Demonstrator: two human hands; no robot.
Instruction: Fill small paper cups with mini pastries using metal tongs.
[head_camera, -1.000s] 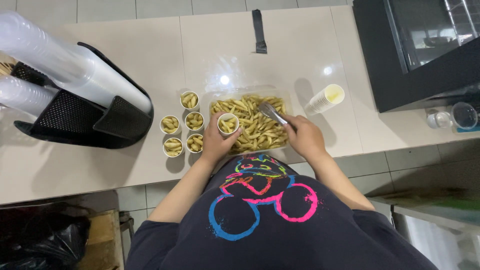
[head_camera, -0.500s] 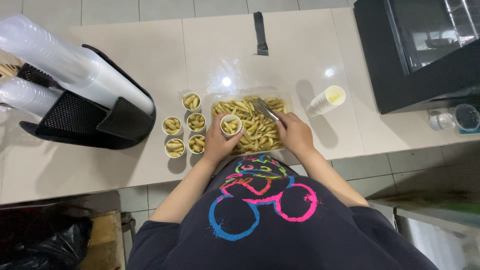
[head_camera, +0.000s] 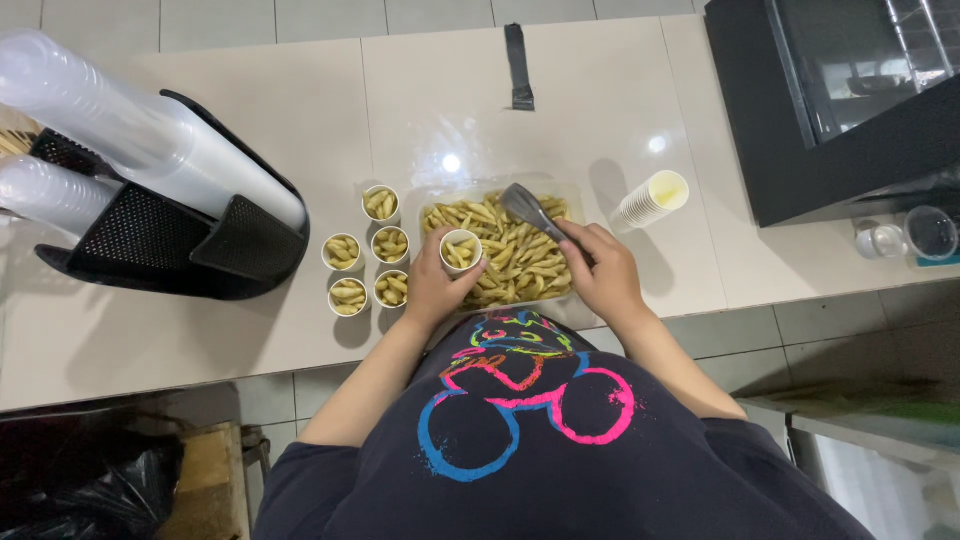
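Filling a small cup over the tray of pale sticks

Our left hand (head_camera: 432, 288) grips a paper cup (head_camera: 460, 249) above the clear tray (head_camera: 572, 190) on the tabletop (head_camera: 300, 110); our right hand (head_camera: 603, 270) is clenched on metal tongs (head_camera: 526, 207), tips over the tray.

Glossy beige tiles are covering the bench (head_camera: 300, 110), throwing back bright ceiling glare. The tongs (head_camera: 527, 207) are showing dull grey metal. A clear, thin plastic tray (head_camera: 497, 186) is holding matt, pale fried sticks (head_camera: 510, 255). The small cups (head_camera: 385, 202) are looking like matt white paper. The black holder (head_camera: 150, 235) is showing perforated mesh.
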